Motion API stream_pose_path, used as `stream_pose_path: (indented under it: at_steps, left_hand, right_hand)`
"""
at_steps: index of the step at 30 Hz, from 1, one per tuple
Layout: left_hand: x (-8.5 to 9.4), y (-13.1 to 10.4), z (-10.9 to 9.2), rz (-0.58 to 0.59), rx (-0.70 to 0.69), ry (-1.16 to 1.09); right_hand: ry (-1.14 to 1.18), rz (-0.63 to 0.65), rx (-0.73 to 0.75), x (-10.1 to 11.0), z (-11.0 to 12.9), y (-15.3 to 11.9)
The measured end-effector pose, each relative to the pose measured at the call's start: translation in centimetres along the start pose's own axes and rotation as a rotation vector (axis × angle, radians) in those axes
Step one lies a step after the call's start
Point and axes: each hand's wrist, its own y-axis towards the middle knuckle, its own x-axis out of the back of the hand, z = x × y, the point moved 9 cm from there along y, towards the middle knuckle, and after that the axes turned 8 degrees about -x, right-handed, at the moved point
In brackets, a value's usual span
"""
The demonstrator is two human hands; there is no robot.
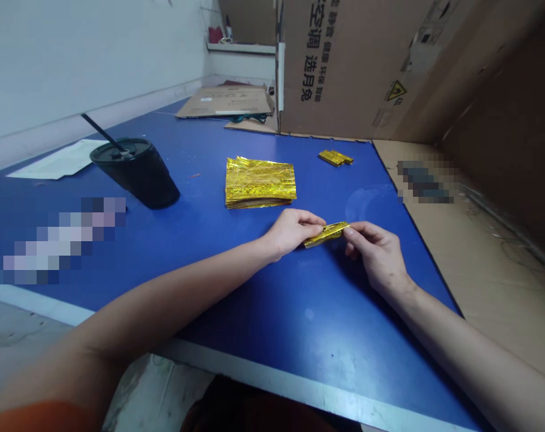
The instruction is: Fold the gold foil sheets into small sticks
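A narrow folded strip of shiny gold foil [325, 235] lies between my two hands, just over the blue table. My left hand [295, 233] grips its left end, fingers on top. At its right end, my right hand [375, 247] pinches the foil between thumb and fingers. Beyond my left hand rests a stack of flat gold foil sheets [260, 182]. Several small folded gold pieces [335, 158] lie farther back on the right.
A black tumbler with a straw [140, 171] stands on the blue table [254, 312] at the left, by a pale paper sheet [59, 160]. Flat cardboard [227, 101] lies at the back. A large cardboard panel [344, 72] rises behind. Blurred items lie left and right.
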Motion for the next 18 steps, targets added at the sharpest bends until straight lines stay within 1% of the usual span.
stream_pose_path:
  at_steps: [4, 7, 14, 18]
  left_hand:
    - [-0.5, -0.2, -0.3, 0.053, -0.025, 0.108]
    - [-0.5, -0.1, -0.4, 0.052, -0.049, 0.153]
    - [-0.6, -0.1, -0.5, 0.075, -0.084, 0.232]
    - [-0.7, -0.2, -0.4, 0.083, -0.038, 0.207]
  right_hand:
    - [0.065, 0.032, -0.079, -0.2, -0.7, 0.2]
    - [0.092, 0.057, -0.116, -0.6, -0.8, 0.0]
    - [0.127, 0.166, -0.175, -1.4, -0.8, 0.0]
    - [0.17, 0.23, -0.182, -1.7, -1.0, 0.0]
